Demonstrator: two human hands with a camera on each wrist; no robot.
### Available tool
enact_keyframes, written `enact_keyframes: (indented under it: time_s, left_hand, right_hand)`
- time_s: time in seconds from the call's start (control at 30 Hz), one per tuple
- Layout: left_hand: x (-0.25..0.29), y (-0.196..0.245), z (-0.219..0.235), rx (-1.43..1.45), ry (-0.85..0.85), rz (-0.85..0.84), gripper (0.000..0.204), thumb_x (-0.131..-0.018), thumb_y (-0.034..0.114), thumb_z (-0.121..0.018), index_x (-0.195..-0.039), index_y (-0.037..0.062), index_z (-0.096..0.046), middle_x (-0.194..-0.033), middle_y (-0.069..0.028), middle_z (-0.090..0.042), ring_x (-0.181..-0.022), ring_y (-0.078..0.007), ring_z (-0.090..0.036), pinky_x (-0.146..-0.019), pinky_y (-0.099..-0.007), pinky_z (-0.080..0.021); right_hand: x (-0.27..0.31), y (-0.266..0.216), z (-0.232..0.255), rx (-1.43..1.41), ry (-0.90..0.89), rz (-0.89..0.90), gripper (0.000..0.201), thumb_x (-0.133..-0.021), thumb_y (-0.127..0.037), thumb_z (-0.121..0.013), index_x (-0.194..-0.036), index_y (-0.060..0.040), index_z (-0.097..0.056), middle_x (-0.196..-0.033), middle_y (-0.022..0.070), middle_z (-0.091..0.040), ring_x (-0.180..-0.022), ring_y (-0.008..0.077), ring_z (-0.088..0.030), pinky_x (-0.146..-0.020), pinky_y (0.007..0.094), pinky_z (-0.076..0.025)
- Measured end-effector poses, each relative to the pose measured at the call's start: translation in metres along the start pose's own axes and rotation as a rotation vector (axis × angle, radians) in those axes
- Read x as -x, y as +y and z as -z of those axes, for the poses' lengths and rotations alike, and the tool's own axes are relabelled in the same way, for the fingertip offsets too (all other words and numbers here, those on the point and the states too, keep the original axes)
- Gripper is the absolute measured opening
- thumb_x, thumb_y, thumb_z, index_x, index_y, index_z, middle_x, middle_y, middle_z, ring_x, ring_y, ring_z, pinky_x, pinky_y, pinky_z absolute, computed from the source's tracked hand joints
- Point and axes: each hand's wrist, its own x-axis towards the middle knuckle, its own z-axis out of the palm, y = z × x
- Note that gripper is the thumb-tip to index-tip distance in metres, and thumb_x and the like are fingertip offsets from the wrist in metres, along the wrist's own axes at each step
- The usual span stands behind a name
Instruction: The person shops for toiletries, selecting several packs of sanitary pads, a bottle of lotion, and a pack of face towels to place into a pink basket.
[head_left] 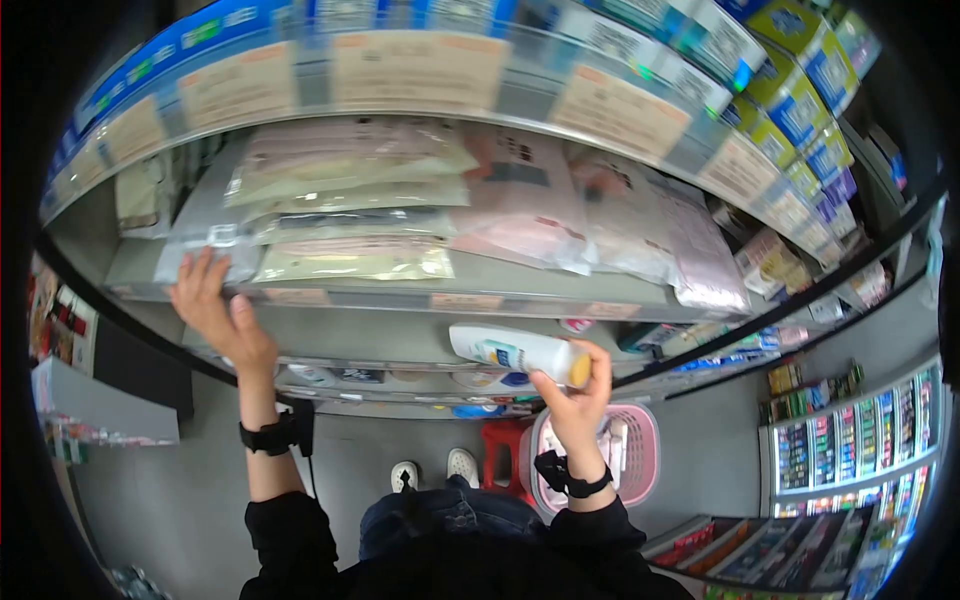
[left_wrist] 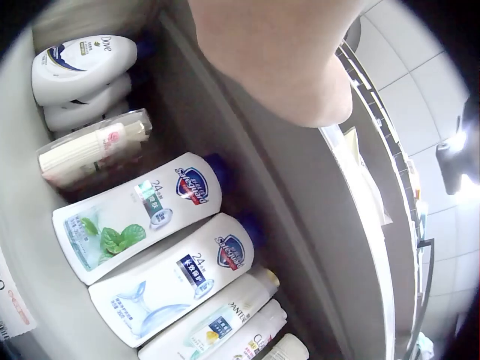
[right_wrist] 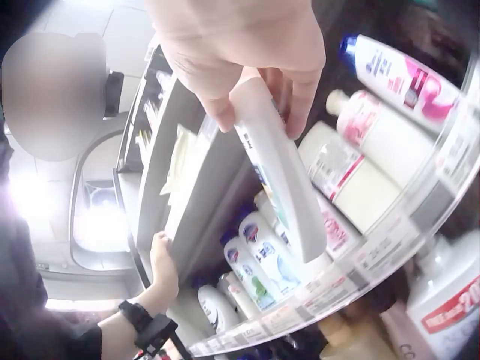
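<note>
A white bottle with a yellow cap [head_left: 520, 355] is gripped by its cap end in my right hand [head_left: 580, 400], in front of the lower shelf. In the right wrist view the same bottle [right_wrist: 277, 172] hangs from the thumb and fingers of that hand [right_wrist: 244, 45]. My left hand [head_left: 222, 312] rests on the edge of the upper shelf with fingers spread, beside a grey-white plastic packet [head_left: 205, 215]. The left wrist view shows part of the left hand [left_wrist: 281, 56] above a row of bottles, its fingers out of sight.
Stacked clear packets [head_left: 350, 200] and pink packets [head_left: 520, 205] fill the shelf. White Safeguard bottles [left_wrist: 142, 214] stand on the shelf below. A pink basket [head_left: 645, 455] and a red stool [head_left: 505, 450] are on the floor at the right, near the feet.
</note>
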Motion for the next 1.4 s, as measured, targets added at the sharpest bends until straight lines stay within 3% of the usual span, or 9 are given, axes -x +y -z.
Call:
enact_keyframes:
  time_s: [0.4,0.47,0.5,0.53,0.73,0.97,1.07,1.13,1.4]
  left_hand:
    - [-0.004,-0.003,-0.003,0.031,0.034,-0.11,0.041,-0.096,0.027,-0.039,-0.119,-0.0019,-0.057,-0.128,-0.018,-0.058,-0.129,-0.038,-0.042,-0.11,-0.0498,-0.023]
    - [-0.004,-0.003,-0.002,0.039,0.023,-0.113,0.041,-0.096,0.026,-0.039,-0.119,-0.0022,-0.057,-0.128,-0.0182,-0.058,-0.129,-0.0382,-0.042,-0.111,-0.0499,-0.023]
    - [-0.004,-0.004,-0.002,0.036,0.017,-0.109,0.041,-0.096,0.026,-0.038,-0.119,-0.0024,-0.057,-0.128,-0.0183,-0.057,-0.13,-0.0383,-0.042,-0.111,-0.0499,-0.023]
    - [-0.004,-0.004,-0.003,0.039,0.016,-0.113,0.041,-0.096,0.026,-0.038,-0.119,-0.0024,-0.057,-0.128,-0.0183,-0.057,-0.13,-0.0383,-0.042,-0.111,-0.0499,-0.023]
    - [-0.004,-0.004,-0.004,0.046,0.025,-0.128,0.041,-0.096,0.025,-0.038,-0.121,-0.0032,-0.056,-0.128,-0.0187,-0.058,-0.129,-0.0384,-0.042,-0.11,-0.05,-0.023]
    - [-0.002,-0.005,-0.005,0.059,0.038,-0.118,0.041,-0.096,0.026,-0.038,-0.121,-0.0026,-0.056,-0.129,-0.0186,-0.057,-0.13,-0.038,-0.041,-0.111,-0.0497,-0.023]
    - [-0.002,-0.005,-0.005,0.055,0.034,-0.109,0.041,-0.096,0.026,-0.039,-0.121,-0.0025,-0.056,-0.129,-0.0187,-0.056,-0.13,-0.038,-0.041,-0.11,-0.0495,-0.024]
    - [-0.002,-0.004,-0.004,0.044,0.032,-0.103,0.041,-0.096,0.026,-0.039,-0.121,-0.0025,-0.056,-0.129,-0.0188,-0.056,-0.13,-0.038,-0.041,-0.11,-0.0494,-0.024]
    - [-0.003,-0.002,-0.002,0.032,0.016,-0.104,0.042,-0.097,0.029,-0.039,-0.12,-0.0019,-0.057,-0.128,-0.0185,-0.058,-0.129,-0.0381,-0.042,-0.111,-0.0507,-0.022]
  right_hand:
    - [0.099,0.077,0.203,0.297,0.365,-0.315,0.049,-0.071,0.006,-0.075,-0.114,-0.0015,-0.052,-0.099,0.0081,-0.062,-0.088,0.0162,-0.063,-0.079,0.0288,-0.051]
    - [0.12,0.09,0.208,0.796,0.312,-0.388,0.049,-0.069,0.009,-0.073,-0.112,-0.0013,-0.053,-0.094,0.0099,-0.063,-0.088,0.0175,-0.063,-0.077,0.0301,-0.05]
    - [0.14,0.12,0.222,0.664,0.325,-0.445,0.046,-0.067,0.005,-0.074,-0.109,-0.001,-0.055,-0.091,0.0195,-0.065,-0.088,0.0341,-0.065,-0.078,0.0382,-0.049]
    - [0.153,0.131,0.229,0.662,0.329,-0.449,0.046,-0.067,0.005,-0.074,-0.109,-0.001,-0.055,-0.091,0.0195,-0.065,-0.088,0.0341,-0.065,-0.078,0.0382,-0.049]
    - [0.187,0.171,0.254,0.979,0.0,-0.626,0.051,-0.061,0.011,-0.066,-0.108,-0.0041,-0.057,-0.101,0.0215,-0.063,-0.097,0.043,-0.06,-0.082,0.0445,-0.048]
    - [0.19,0.216,0.264,1.04,0.022,-0.566,0.052,-0.069,0.014,-0.048,-0.114,-0.0097,-0.059,-0.108,0.0236,-0.06,-0.1,0.0452,-0.058,-0.086,0.0472,-0.048]
    - [0.179,0.219,0.258,1.029,0.219,-0.487,0.055,-0.07,0.013,-0.048,-0.119,-0.0104,-0.058,-0.11,0.023,-0.062,-0.102,0.0432,-0.059,-0.089,0.0463,-0.048]
    - [0.173,0.23,0.264,0.91,0.056,-0.719,0.057,-0.07,0.011,-0.049,-0.122,-0.0106,-0.056,-0.11,0.023,-0.063,-0.104,0.0399,-0.061,-0.088,0.0447,-0.049]
    - [0.192,0.264,0.21,0.858,-0.192,-0.697,0.028,-0.077,-0.003,-0.056,-0.103,-0.0058,-0.065,-0.087,0.018,-0.07,-0.081,0.0323,-0.069,-0.074,0.0388,-0.054]
